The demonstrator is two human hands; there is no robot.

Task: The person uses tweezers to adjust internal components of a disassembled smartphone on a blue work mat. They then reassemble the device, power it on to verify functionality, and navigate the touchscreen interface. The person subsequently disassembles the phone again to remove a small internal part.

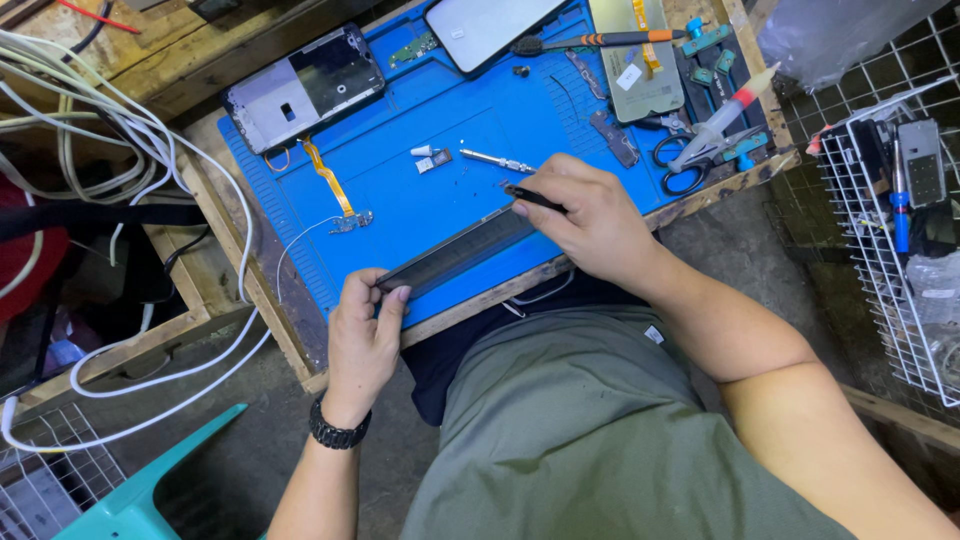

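both hands (365, 330) (590, 215) grip a dark, slim, probably glass-fronted phone (455, 250) edge-on.

blue mat (400, 190) centre open, scissors (690, 160) right

Blue mat (420, 190) — orange ribbon cable (330, 180), white wires (120, 140).

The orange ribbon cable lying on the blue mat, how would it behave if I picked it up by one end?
The orange ribbon cable looks thin and flat with a bend in it, so it would probably flop and sag. It seems very light. The small board at its lower end might swing, and the strip could crease if pulled.
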